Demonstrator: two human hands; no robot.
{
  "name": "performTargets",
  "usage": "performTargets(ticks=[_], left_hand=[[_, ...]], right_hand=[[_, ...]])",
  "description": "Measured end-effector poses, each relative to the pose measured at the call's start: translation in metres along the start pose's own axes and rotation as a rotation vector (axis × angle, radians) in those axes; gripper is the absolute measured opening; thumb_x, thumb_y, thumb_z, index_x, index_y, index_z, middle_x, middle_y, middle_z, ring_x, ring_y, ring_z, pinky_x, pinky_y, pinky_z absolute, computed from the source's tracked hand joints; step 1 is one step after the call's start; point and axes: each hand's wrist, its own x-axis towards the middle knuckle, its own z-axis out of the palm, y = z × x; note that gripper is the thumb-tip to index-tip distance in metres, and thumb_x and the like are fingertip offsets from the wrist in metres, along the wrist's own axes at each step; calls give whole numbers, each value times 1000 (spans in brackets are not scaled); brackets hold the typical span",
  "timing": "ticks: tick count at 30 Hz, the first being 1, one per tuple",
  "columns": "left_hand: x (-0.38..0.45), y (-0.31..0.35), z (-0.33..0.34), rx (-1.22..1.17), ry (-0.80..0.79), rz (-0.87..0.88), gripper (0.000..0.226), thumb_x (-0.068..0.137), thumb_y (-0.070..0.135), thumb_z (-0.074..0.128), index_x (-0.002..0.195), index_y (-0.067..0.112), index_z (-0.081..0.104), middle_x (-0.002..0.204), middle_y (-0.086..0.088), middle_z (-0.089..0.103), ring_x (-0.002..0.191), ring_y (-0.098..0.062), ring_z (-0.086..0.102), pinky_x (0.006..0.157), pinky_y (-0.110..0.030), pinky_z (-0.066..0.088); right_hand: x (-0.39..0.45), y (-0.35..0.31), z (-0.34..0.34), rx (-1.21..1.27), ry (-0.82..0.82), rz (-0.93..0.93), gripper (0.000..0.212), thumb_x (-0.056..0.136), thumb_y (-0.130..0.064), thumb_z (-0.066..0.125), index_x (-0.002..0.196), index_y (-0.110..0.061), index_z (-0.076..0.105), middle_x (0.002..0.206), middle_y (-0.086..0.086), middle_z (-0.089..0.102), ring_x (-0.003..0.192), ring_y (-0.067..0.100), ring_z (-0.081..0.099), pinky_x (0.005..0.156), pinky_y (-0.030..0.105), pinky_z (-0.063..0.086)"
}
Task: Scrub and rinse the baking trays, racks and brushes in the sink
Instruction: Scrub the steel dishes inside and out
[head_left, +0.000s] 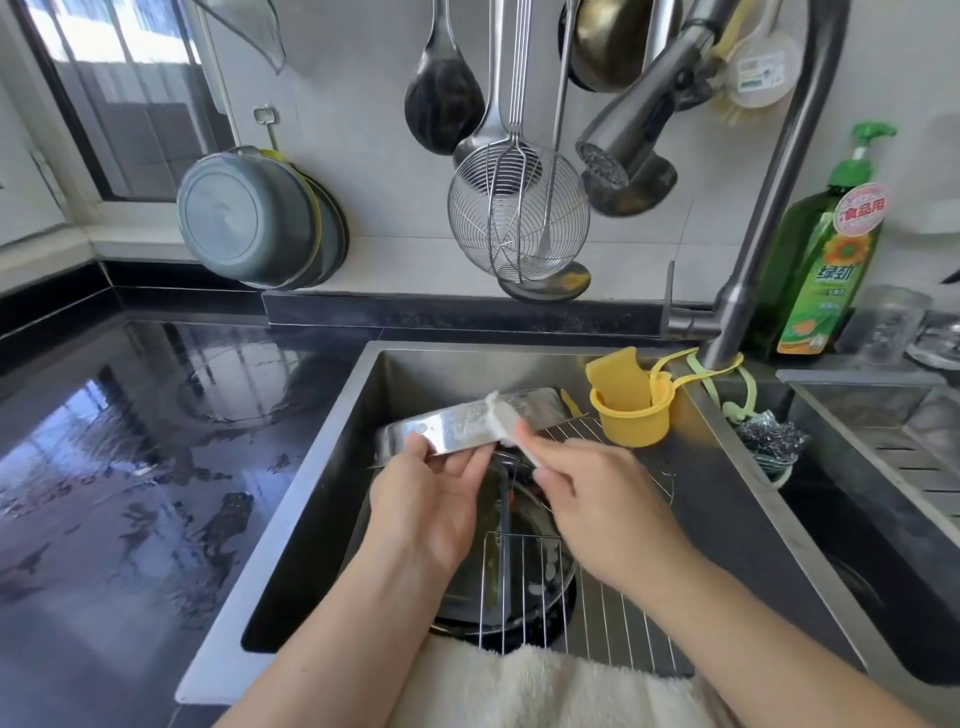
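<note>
Over the steel sink my left hand grips the near edge of a shiny metal baking tray, held tilted with its far end raised. My right hand pinches a white sponge and presses it on the tray's right part. Below the hands a wire rack lies across a dark round pan on the sink floor. No water runs from the faucet head.
A yellow cup holder with a yellow sponge hangs off the faucet base. Steel wool lies at the sink's right rim, a green soap bottle behind it. Ladles and a wire skimmer hang on the wall. A white towel drapes the front edge.
</note>
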Motion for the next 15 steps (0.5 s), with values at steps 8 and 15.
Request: performTargets(ticks=[8,15], left_hand=[[-9,5,4,98,-4,100,24,113,19,41,124,4,55,117,-23,72,103,-36,75,75,-51,63],[-11,7,7,64,3,78,24,113,19,41,117,2,57,115,-24,70,104,-35,71,78,-50,60]], right_hand=[[3,29,-20,-115,68,250,46,105,-23,50,144,-47,48,67,-13,51,52,5,44,43,23,29],[4,20,-10,-86,51,99,49,105,-23,52,145,-49,44,69,-13,45,58,5,39,46,21,29]])
